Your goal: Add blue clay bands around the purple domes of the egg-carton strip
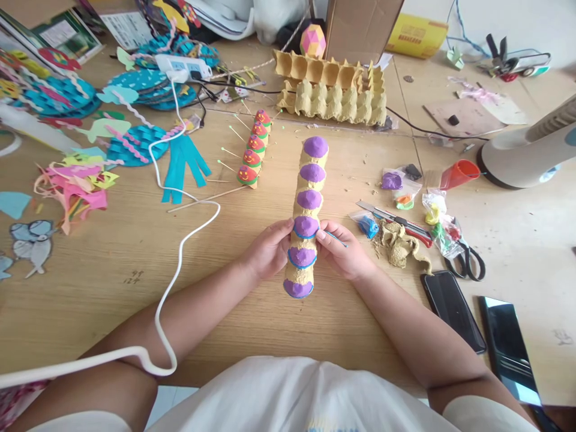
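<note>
A long strip of egg carton point(308, 213) with several purple domes runs away from me at the centre. Thin blue edging lines the three domes nearest me. My left hand point(269, 249) holds the strip's left side by the fourth dome from the far end. On the opposite side my right hand point(341, 247) pinches the strip with thumb and fingers, and a thin blue strand point(336, 239) sticks out there. Behind and to the left lies a smaller strip of red and green domes point(252, 153) with smiling faces and pins.
Egg cartons point(337, 101) sit at the back. To the right are a utility knife point(391, 220), clay bags, scissors point(468, 262) and two phones point(453, 310). A white cable point(180, 258) crosses the left; blue paper strips point(183, 168) lie beyond.
</note>
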The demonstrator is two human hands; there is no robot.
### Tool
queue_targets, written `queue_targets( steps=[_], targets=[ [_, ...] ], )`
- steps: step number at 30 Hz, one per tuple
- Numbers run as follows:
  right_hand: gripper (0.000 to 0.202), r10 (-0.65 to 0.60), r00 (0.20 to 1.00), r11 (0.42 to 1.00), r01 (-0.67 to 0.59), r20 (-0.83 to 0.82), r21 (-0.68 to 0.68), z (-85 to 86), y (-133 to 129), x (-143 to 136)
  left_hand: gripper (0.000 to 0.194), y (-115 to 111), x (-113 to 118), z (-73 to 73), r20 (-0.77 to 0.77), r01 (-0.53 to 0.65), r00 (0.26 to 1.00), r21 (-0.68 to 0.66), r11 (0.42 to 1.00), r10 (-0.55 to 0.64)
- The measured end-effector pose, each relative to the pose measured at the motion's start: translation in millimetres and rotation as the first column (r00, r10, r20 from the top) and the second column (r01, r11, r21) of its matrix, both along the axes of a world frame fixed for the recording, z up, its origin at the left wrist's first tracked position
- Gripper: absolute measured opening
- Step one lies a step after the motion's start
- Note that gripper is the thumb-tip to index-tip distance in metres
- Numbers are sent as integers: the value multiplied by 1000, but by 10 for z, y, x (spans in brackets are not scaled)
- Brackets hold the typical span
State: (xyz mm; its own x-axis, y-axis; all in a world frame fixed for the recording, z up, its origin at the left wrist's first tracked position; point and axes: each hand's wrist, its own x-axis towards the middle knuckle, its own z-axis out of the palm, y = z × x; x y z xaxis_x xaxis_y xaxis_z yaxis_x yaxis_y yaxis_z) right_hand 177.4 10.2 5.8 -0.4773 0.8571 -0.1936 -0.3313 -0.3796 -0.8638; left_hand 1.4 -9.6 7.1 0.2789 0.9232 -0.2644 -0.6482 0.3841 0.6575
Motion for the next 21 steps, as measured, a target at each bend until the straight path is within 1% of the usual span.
queue_targets(
  steps=[7, 11, 14, 18, 21],
  targets=[
    [34, -1, 1000, 1000, 1, 1, -8, 14, 2, -3, 24, 15, -8, 30, -4, 13, 1000, -80, 997, -14],
    [35, 0, 998, 1000, -2, -69, -26, 69, 3, -13, 24, 16, -7, 67, 67, 55, 996, -76, 996, -50],
    [36, -15, 997, 999, 12, -79, -42, 93, 1, -16, 23, 13, -6, 82, 105, 64, 993, -90, 994, -54],
    [35, -14, 998, 998, 11, -66, -55, 86, -6, -12, 22, 5, -5, 72, 78, 57, 996, -111, 992, -48],
    [34, -31, 996, 998, 25, -87, -65, 81, -11, -11, 23, -2, 0, 48, 69, 61, 996, -104, 993, -54]
  ],
)
